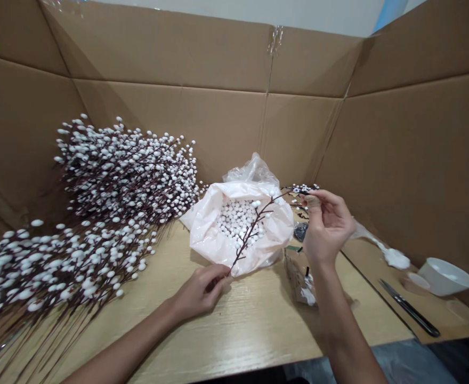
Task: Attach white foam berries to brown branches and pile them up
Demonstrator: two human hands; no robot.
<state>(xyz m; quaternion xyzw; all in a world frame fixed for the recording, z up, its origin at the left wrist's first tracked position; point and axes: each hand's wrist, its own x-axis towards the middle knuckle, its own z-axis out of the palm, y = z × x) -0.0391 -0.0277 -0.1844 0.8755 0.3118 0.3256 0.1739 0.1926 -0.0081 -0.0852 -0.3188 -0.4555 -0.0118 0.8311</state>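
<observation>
A thin brown artificial berry branch (254, 226) stretches diagonally between my hands, most of its short side twigs bare and a white ball near its upper part. My left hand (202, 290) pinches its near end. With thumb and fingers closed, my right hand (326, 224) grips the far end; the fingertips partly hide it. Below and behind the branch stands an open white plastic bag (202, 234) holding many small white balls (234, 216).
Finished-looking white-berry branches (126, 170) are piled at left, with more (58, 266) in front. A small cardboard box (294, 277) sits by my right forearm. At right lie a knife (410, 309) and a white bowl (446, 277). Cardboard walls (218, 117) enclose the table (238, 330).
</observation>
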